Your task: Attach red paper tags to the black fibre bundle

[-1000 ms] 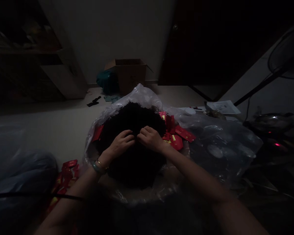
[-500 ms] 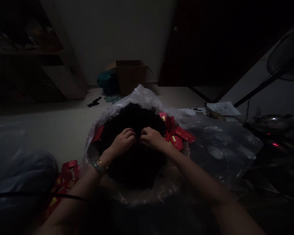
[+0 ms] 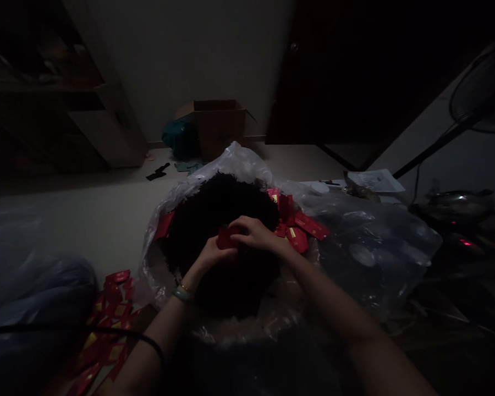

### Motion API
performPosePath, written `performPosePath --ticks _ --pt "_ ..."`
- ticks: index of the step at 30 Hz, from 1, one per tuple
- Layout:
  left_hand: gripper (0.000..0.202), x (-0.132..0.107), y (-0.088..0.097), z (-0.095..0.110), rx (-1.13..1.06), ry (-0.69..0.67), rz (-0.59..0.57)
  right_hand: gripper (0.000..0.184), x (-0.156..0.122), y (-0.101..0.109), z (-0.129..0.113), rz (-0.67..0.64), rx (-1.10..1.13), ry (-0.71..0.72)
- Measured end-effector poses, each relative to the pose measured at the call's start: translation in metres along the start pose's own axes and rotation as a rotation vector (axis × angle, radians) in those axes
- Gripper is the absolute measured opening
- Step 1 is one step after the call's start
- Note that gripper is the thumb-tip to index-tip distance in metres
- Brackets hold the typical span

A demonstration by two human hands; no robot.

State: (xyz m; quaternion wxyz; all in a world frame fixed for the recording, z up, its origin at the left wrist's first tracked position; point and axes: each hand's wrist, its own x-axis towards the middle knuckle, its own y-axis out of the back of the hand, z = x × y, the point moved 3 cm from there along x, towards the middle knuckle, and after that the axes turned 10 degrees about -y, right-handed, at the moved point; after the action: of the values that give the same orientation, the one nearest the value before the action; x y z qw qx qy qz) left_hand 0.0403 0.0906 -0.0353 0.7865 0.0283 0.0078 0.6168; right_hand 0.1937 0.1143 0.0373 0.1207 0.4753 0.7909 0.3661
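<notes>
A large mound of black stringy material (image 3: 223,209) fills an open clear plastic bag (image 3: 239,159) on the floor in front of me. Over its middle, my left hand (image 3: 212,254) and my right hand (image 3: 253,234) meet, both pinched on a small red card (image 3: 225,237) held between them. My left wrist wears a green bangle and a thin gold one. More red cards (image 3: 299,228) lie on the bag's right side, and one red card (image 3: 164,223) sticks up at its left edge.
A pile of red cards (image 3: 107,313) lies on the floor at lower left beside a clear bag (image 3: 37,280). More clear plastic (image 3: 375,247) spreads to the right. A cardboard box (image 3: 218,124) stands by the far wall; a fan stand (image 3: 445,137) and papers (image 3: 375,180) are right.
Both hands were picking at the black material with nothing red showing; now a red card is between them. My left hand has shifted right and lower, nearer me.
</notes>
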Motion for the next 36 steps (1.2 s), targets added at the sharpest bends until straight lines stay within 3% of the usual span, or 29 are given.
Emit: performPosePath --ticks 11,17,21,25,31,34,36 --pt "0.043 -0.005 -0.003 -0.008 -0.05 -0.005 -0.021 0.031 0.01 -0.014 0.014 -0.384 -0.052 -0.142" --pt "0.05 -0.001 0.001 -0.017 -0.23 0.029 0.004 0.035 0.009 -0.028 0.027 -0.416 -0.048 -0.18" --pt "0.046 -0.001 0.006 -0.02 -0.107 0.034 0.135 0.028 0.007 -0.031 0.024 -0.342 -0.067 -0.164" --pt "0.038 -0.002 0.006 -0.014 0.03 -0.074 0.267 0.015 0.004 -0.028 0.02 -0.213 -0.056 -0.164" --pt "0.029 -0.004 0.001 -0.008 0.013 -0.127 0.322 0.026 0.0 -0.052 0.024 -0.528 -0.089 -0.093" --pt "0.036 -0.004 0.005 -0.008 -0.053 -0.087 0.327 0.025 -0.003 -0.061 0.026 -0.561 -0.119 -0.097" --pt "0.053 -0.004 0.011 -0.007 -0.094 -0.056 0.346 0.022 -0.007 -0.06 0.026 -0.526 -0.139 -0.097"
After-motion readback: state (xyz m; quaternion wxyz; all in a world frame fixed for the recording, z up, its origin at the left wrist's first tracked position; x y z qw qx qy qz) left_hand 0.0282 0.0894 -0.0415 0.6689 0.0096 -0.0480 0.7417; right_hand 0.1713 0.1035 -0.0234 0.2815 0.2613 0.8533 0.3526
